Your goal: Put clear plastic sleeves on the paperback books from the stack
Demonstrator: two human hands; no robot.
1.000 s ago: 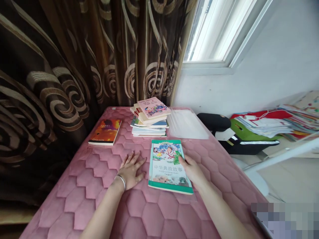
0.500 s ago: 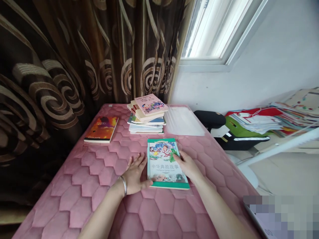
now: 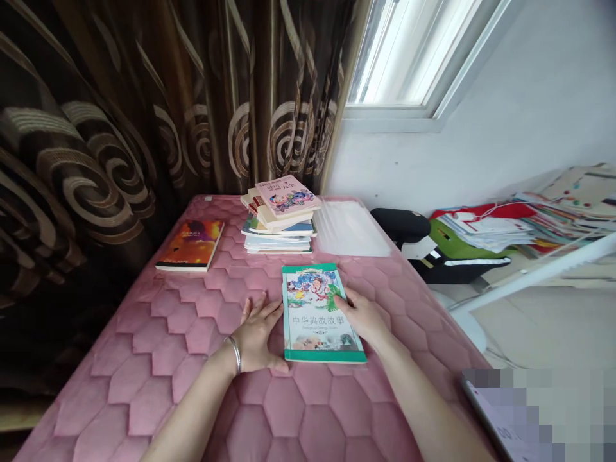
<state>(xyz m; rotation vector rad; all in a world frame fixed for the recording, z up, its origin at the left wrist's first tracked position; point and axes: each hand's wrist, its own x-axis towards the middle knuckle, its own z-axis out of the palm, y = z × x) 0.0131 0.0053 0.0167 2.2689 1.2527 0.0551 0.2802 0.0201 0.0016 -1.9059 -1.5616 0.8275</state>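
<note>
A green-bordered picture-cover book (image 3: 315, 324) lies flat on the pink quilted surface, its title facing me. My right hand (image 3: 363, 314) is at its right edge, the thumb on the cover and the fingers round the side, partly hidden. My left hand (image 3: 257, 333), with a silver bracelet at the wrist, rests on the quilting left of the book. Its fingers are spread, and the thumb reaches toward the book's lower left corner.
Behind the book stands an uneven stack of books (image 3: 279, 228), a pink one on top, with a translucent plastic sheet (image 3: 353, 228) beside it. An orange book (image 3: 192, 245) lies at left. A dark patterned curtain (image 3: 202, 115) hangs behind. A phone-like device (image 3: 495, 417) is at lower right.
My left thumb has drawn back slightly from the book's lower left edge. The right hand stays on the book. The whole view has shifted a little.
</note>
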